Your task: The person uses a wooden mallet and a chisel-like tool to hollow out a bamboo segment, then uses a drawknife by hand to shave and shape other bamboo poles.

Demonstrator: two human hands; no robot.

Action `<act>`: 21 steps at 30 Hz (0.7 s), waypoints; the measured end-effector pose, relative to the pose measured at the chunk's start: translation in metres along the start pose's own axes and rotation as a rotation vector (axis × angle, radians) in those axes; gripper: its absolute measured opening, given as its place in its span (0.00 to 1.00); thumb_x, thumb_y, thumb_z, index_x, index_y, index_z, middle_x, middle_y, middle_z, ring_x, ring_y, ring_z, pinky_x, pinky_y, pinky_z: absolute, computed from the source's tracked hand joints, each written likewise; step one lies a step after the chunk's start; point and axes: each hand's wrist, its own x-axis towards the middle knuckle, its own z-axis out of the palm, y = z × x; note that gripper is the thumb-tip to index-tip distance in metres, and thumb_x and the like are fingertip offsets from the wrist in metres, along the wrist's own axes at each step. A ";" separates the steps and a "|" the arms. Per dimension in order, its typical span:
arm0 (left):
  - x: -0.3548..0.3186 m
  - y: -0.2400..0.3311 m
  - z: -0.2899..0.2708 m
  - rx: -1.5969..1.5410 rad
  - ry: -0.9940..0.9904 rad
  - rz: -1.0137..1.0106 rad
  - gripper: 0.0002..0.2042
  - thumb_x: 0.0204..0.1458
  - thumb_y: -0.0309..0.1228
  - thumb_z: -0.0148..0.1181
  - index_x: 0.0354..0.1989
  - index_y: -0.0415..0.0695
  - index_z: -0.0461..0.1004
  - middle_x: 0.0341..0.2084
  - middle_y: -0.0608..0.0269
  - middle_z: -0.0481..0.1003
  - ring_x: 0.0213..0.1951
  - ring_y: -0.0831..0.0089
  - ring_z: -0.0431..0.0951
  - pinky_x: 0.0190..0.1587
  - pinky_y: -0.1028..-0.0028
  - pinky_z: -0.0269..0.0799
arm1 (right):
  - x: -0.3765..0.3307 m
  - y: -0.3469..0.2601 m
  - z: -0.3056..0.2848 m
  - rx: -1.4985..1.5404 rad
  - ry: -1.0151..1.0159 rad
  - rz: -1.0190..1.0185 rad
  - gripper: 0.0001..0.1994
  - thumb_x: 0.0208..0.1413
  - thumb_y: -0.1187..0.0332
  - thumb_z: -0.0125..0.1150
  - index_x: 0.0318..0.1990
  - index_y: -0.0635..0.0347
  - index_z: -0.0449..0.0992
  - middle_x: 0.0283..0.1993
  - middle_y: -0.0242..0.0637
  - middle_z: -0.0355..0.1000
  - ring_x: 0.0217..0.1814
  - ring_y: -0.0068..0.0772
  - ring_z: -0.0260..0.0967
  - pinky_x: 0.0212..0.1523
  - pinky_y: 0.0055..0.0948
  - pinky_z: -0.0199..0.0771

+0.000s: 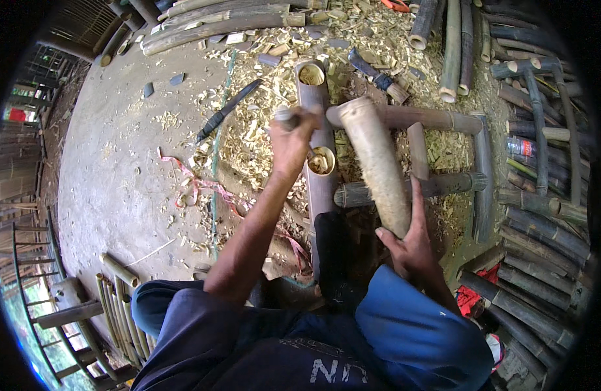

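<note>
My left hand is closed round a chisel, its lower end at the nearer of two round holes in a thick bamboo pole. The pole runs away from me, its near part between my legs and partly under dark cloth. Pale cut wood shows inside both holes. My right hand grips the near end of a heavy wooden club, index finger stretched along its side. The club tilts with its far end up and left, close to the chisel, not touching it. Its middle is frayed.
Right of the pole lies a joined bamboo frame. A knife with a dark wrapped handle and a machete lie among wood shavings. Pink ribbon trails on the floor. Stacked bamboo poles line the right side.
</note>
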 end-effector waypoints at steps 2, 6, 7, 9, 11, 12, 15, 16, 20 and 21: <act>0.009 0.003 0.007 0.003 -0.422 0.084 0.06 0.55 0.29 0.65 0.33 0.38 0.80 0.27 0.61 0.80 0.29 0.74 0.78 0.34 0.73 0.74 | 0.005 -0.012 -0.010 -0.042 -0.019 0.073 0.50 0.50 0.69 0.68 0.75 0.68 0.40 0.74 0.60 0.51 0.76 0.51 0.52 0.74 0.41 0.51; 0.013 0.017 0.019 0.285 -0.762 -0.030 0.11 0.51 0.34 0.72 0.31 0.40 0.79 0.25 0.65 0.79 0.29 0.78 0.77 0.35 0.74 0.74 | 0.027 -0.033 -0.025 -0.023 0.065 -0.008 0.50 0.51 0.66 0.69 0.74 0.71 0.40 0.74 0.62 0.51 0.76 0.54 0.53 0.74 0.42 0.52; 0.015 0.010 0.017 0.340 -0.799 -0.009 0.11 0.51 0.35 0.72 0.31 0.40 0.79 0.24 0.66 0.78 0.29 0.79 0.76 0.35 0.74 0.73 | 0.030 -0.037 -0.028 -0.060 0.102 -0.056 0.50 0.51 0.66 0.69 0.74 0.72 0.40 0.74 0.62 0.51 0.75 0.55 0.53 0.74 0.42 0.52; 0.018 -0.012 0.007 0.377 -0.873 -0.085 0.10 0.52 0.34 0.71 0.28 0.41 0.78 0.22 0.67 0.76 0.28 0.80 0.75 0.34 0.73 0.73 | 0.039 -0.048 -0.026 -0.080 0.152 -0.114 0.49 0.52 0.64 0.69 0.74 0.72 0.41 0.73 0.64 0.52 0.75 0.58 0.54 0.73 0.45 0.54; 0.015 -0.028 0.007 0.340 -0.902 -0.072 0.09 0.51 0.31 0.69 0.27 0.40 0.77 0.19 0.67 0.74 0.25 0.77 0.73 0.31 0.71 0.71 | 0.043 -0.045 -0.014 -0.217 0.152 -0.179 0.49 0.52 0.64 0.69 0.74 0.70 0.42 0.71 0.65 0.54 0.73 0.60 0.56 0.71 0.46 0.58; 0.015 -0.034 0.006 0.332 -0.910 -0.055 0.08 0.50 0.30 0.68 0.26 0.39 0.76 0.18 0.66 0.73 0.23 0.75 0.72 0.29 0.70 0.70 | 0.045 -0.043 -0.008 -0.280 0.156 -0.224 0.49 0.52 0.64 0.69 0.74 0.70 0.42 0.71 0.66 0.55 0.73 0.60 0.58 0.70 0.47 0.60; -0.004 -0.059 0.009 0.298 -0.272 0.471 0.05 0.48 0.21 0.64 0.32 0.36 0.75 0.23 0.59 0.76 0.23 0.70 0.74 0.26 0.68 0.69 | 0.067 -0.058 0.008 -0.307 -0.136 -0.041 0.51 0.49 0.68 0.71 0.75 0.64 0.41 0.70 0.62 0.57 0.71 0.61 0.60 0.67 0.46 0.65; 0.003 -0.062 0.003 0.214 -0.047 0.324 0.05 0.51 0.22 0.64 0.32 0.37 0.73 0.23 0.61 0.75 0.22 0.73 0.71 0.24 0.70 0.67 | 0.072 -0.059 0.012 -0.277 -0.149 -0.041 0.51 0.49 0.69 0.71 0.75 0.64 0.40 0.72 0.61 0.55 0.73 0.60 0.58 0.69 0.46 0.62; 0.012 -0.005 -0.013 -0.394 0.515 -0.080 0.07 0.58 0.29 0.60 0.28 0.42 0.73 0.18 0.66 0.69 0.19 0.79 0.65 0.22 0.74 0.62 | 0.042 0.001 0.009 -0.192 0.091 -0.015 0.50 0.49 0.71 0.70 0.75 0.66 0.41 0.75 0.60 0.48 0.77 0.54 0.50 0.74 0.46 0.51; 0.007 -0.003 -0.037 -0.228 0.518 -0.071 0.08 0.55 0.28 0.61 0.25 0.43 0.71 0.17 0.66 0.69 0.18 0.79 0.64 0.20 0.74 0.62 | 0.028 0.016 0.010 -0.134 0.147 0.068 0.50 0.49 0.71 0.71 0.74 0.66 0.43 0.73 0.60 0.51 0.75 0.54 0.52 0.73 0.46 0.52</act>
